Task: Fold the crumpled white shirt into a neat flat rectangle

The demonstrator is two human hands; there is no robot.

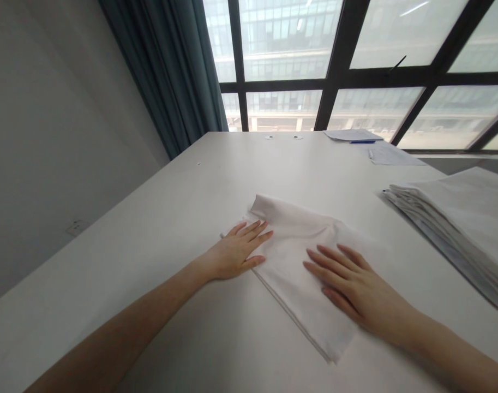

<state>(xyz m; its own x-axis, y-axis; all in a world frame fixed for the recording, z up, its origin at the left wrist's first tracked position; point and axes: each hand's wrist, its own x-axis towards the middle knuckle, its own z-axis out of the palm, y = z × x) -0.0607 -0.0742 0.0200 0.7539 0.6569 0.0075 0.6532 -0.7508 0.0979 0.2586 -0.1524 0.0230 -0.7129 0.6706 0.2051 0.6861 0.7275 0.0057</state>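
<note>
A folded white cloth (289,234) lies on the white table (183,202) in front of me, one corner pointing toward me and another raised slightly at the far left. My left hand (240,248) rests flat across the cloth's left edge with its fingers spread. Over the cloth's right part lies my right hand (345,281), palm down, fingers stretched out and a little apart. Neither hand grips anything. A small creased ridge shows in the cloth between and beyond the hands.
At the right stands a stack of folded white cloths (461,213). Papers (351,134) and a blue pen (362,142) lie at the far right of the table. Behind are a dark-framed window (285,85) and a blue curtain (179,71); a grey wall (60,136) borders the left.
</note>
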